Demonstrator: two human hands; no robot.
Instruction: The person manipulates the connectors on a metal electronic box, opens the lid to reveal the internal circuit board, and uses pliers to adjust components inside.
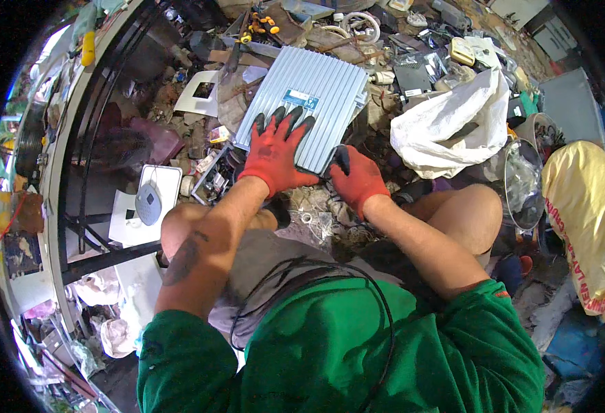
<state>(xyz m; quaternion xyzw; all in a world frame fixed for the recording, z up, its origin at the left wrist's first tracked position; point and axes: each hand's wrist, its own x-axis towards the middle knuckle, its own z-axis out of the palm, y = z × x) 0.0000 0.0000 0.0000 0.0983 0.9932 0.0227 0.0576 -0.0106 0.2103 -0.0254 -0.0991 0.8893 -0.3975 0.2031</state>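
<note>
A light-grey ribbed metal housing (pixel 330 86) with a small teal-and-white label lies before me, tilted a little to the right. My left hand (pixel 275 151), in a red glove with black fingertips, rests on its near left part with the fingers spread. At the near right corner is my right hand (pixel 357 175), gloved alike, its fingers curled closed against the edge. Whatever those fingers hold, if anything, is hidden. A small open frame with electronic parts (pixel 213 175) stands just left of the housing, beside my left wrist.
Orange-and-black handled tools (pixel 260 26) lie beyond the housing. To the right are a white sack (pixel 454 131), a bucket (pixel 524 186) with clear plastic in it and a yellow sack (pixel 581 213). A black metal frame (pixel 75 151) runs along the left. Scrap parts cover the ground ahead.
</note>
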